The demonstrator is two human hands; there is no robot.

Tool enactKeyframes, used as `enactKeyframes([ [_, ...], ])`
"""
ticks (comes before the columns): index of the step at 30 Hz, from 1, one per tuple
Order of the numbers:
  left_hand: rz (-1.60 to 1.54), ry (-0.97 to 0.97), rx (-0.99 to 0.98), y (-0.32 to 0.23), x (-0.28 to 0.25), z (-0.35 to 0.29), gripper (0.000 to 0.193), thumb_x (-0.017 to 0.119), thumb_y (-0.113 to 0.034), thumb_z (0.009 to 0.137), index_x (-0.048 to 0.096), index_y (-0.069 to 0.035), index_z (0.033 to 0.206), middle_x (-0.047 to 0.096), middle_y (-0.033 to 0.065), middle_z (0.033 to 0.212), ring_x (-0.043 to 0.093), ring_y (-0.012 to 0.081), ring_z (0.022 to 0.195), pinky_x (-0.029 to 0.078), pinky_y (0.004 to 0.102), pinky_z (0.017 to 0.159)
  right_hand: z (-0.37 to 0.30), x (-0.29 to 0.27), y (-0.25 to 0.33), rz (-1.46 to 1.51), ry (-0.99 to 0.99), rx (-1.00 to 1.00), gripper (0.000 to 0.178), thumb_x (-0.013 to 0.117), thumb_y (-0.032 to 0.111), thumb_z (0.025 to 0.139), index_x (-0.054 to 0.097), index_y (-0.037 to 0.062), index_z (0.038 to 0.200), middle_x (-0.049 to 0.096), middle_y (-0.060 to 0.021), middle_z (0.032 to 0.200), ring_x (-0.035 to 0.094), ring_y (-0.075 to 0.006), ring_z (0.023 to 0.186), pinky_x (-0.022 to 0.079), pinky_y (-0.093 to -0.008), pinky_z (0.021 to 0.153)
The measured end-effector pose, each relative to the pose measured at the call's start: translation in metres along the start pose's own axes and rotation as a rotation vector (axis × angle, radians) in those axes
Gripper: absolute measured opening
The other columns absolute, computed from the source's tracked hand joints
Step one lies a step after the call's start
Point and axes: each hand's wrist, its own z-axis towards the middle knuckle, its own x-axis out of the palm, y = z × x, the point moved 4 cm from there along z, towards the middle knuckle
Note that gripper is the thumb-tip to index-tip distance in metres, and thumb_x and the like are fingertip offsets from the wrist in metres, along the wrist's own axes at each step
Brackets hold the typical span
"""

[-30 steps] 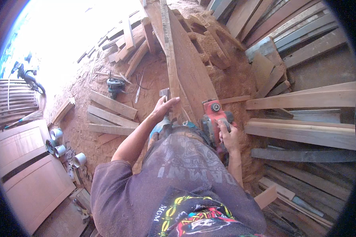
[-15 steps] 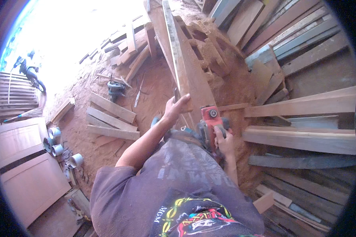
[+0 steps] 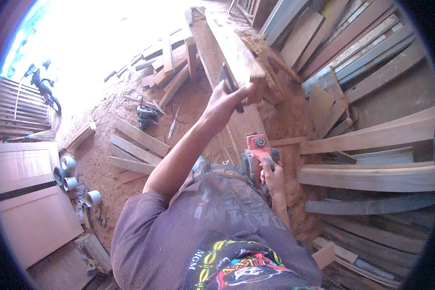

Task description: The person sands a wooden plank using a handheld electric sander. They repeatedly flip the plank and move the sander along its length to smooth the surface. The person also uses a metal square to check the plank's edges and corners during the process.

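Observation:
My left hand [image 3: 228,95] is closed at the near end of a long pale wooden plank [image 3: 234,46], whose end tilts up toward me. A dark, flat, narrow piece [image 3: 223,77] sticks out between this hand and the plank; its kind is not clear. Under the plank runs a wide board [image 3: 249,118], reaching from near my waist to the far end. My right hand [image 3: 272,175] is wrapped round the handle of a red electric planer [image 3: 259,152], which sits by the near end of the wide board, close to my waist.
Stacked boards [image 3: 372,176] lie along the right. Wood offcuts [image 3: 135,145] and a dark green power tool [image 3: 146,115] lie on the sawdust-covered ground at left. Panelled doors [image 3: 38,224] and several white cylinders [image 3: 92,197] stand farther left. A motorbike [image 3: 43,87] is far left.
My left hand has moved forward and right, and the plank's near end has turned and lifted, showing its broad face. The planer in my right hand has barely shifted.

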Motion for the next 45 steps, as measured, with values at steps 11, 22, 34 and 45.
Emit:
enactKeyframes([
  [11,0.130,-0.055,0.165,-0.090,0.011,0.030,0.052,0.089,-0.047,0.086,0.072,-0.002,0.104,0.073,0.0054,0.089,0.067,0.0112,0.078,0.053,0.0274,0.065,0.002,0.000,-0.004,0.017,0.001,-0.022,0.046,0.070,0.047,0.104,0.067,0.0027,0.092,0.058,0.0014,0.060,0.054,-0.0076,0.046,0.041,-0.0265,0.041],
  [22,0.064,-0.089,0.142,-0.077,0.004,0.033,0.032,0.083,-0.032,0.096,0.067,-0.004,0.100,0.076,0.0077,0.100,0.071,0.0113,0.088,0.054,0.0255,0.076,0.000,0.003,0.000,0.019,0.022,-0.030,0.050,0.069,0.052,0.103,0.068,0.0029,0.095,0.056,0.0024,0.061,0.052,-0.0061,0.049,0.041,-0.0259,0.043],
  [34,0.220,0.019,-0.015,-0.038,-0.005,-0.004,0.050,0.090,-0.032,0.088,0.064,-0.001,0.117,0.074,0.0062,0.101,0.069,0.0112,0.086,0.054,0.0265,0.072,-0.001,0.003,0.006,0.030,0.000,-0.034,0.050,0.068,0.051,0.104,0.069,0.0020,0.094,0.056,0.0023,0.061,0.053,-0.0064,0.050,0.040,-0.0260,0.043],
  [45,0.784,-0.138,-0.275,0.233,-0.036,-0.054,0.084,0.098,-0.047,0.072,0.051,0.004,0.120,0.049,0.0200,0.129,0.057,0.0318,0.117,0.055,0.0416,0.091,-0.037,-0.013,0.024,0.112,-0.119,0.092,0.049,0.065,0.051,0.106,0.068,0.0028,0.100,0.054,0.0047,0.065,0.049,-0.0060,0.050,0.040,-0.0261,0.046],
])
